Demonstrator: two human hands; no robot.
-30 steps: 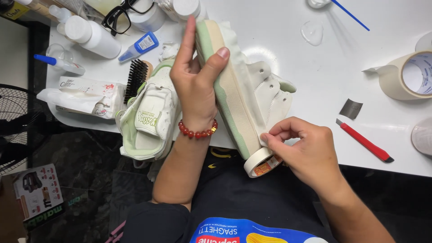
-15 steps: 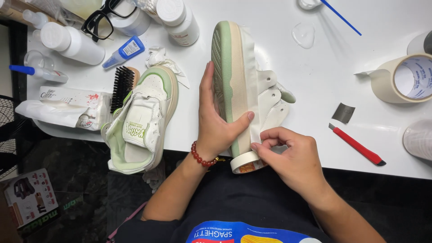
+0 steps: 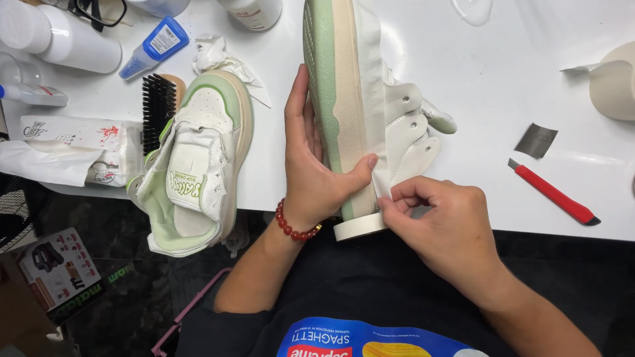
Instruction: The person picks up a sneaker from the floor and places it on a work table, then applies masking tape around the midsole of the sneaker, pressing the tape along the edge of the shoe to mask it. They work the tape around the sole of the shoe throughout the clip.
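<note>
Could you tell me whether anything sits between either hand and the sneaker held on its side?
Nothing visible: the left hand grips the sneaker directly, and the right hand pinches masking tape against its side.

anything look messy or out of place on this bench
A few things. The second sneaker hangs partly over the table's front edge, tongue flopped open. A crumpled tissue lies loose by its toe. A clear blob sits on the tabletop near the top edge, possibly spilled liquid; hard to tell.

Bright, even overhead light w/ soft shadows. Mild glare on white table [image 3: 503, 86]. Sharp focus, slight stretch at edges.
</note>
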